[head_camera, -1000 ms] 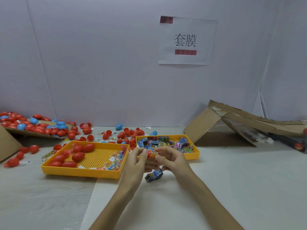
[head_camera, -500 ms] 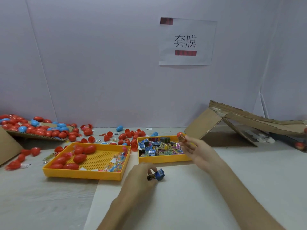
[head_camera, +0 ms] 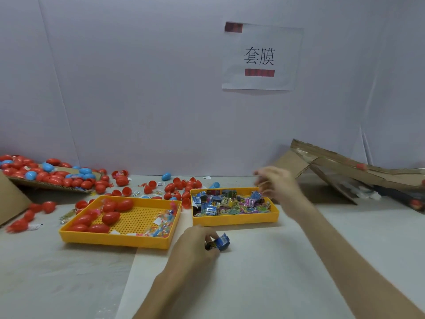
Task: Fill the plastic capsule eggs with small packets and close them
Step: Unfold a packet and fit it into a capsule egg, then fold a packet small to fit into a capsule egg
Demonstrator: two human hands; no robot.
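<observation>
The left hand (head_camera: pixel 195 246) pinched a blue packet (head_camera: pixel 221 242) on the table (head_camera: pixel 287 261) near the yellow tray (head_camera: pixel 234 220) of packets, while the right hand (head_camera: pixel 278 184) hung blurred over its far corner, grip impossible to tell.

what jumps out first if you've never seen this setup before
First the heap of red and blue capsule eggs spilled across the table's far left. Next, two yellow trays mid-table: the left tray holds red eggs, the right tray a pile of colourful packets. Nearer, the left hand pinches a blue packet while the blurred right hand hangs above the right tray's far corner.
</observation>
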